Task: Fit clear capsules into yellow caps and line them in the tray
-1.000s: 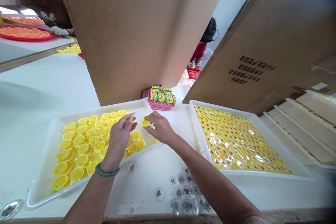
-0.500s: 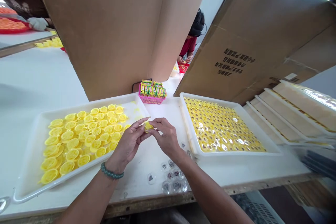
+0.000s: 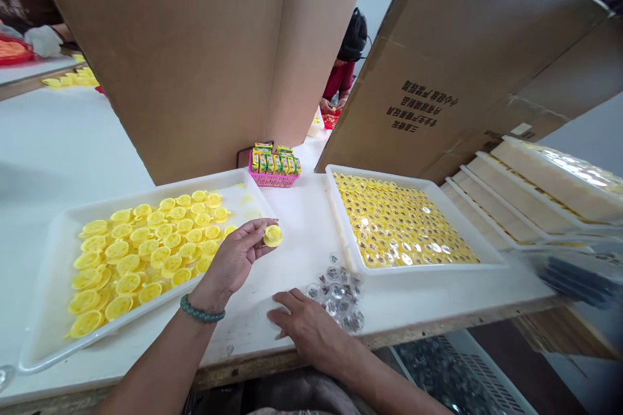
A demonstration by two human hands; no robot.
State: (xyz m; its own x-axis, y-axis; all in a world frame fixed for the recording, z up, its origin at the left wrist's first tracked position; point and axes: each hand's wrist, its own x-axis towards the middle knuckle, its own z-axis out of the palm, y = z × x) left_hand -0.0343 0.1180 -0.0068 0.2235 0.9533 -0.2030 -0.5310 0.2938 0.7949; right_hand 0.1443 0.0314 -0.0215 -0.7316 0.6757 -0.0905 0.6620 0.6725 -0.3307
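Clear discs (image 3: 335, 291): markings too small to tell. Red tray (image 3: 14, 61) cut off, left edge.

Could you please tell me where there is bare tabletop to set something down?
The widest free patch of tabletop lies beyond the left tray, left of the cardboard panel. A narrower one lies between the pink basket, right tray and clear discs, which crowd the tabletop beside the right hand. Yellow pieces pack the right tray.

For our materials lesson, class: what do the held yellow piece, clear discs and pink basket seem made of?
Yellow piece: probably smooth plastic, given its even colour and thin rim. Clear discs: likely glossy plastic, see-through with bright glints, though glass is possible. Pink basket: probably moulded plastic, its coloured wall pierced by regular openings.
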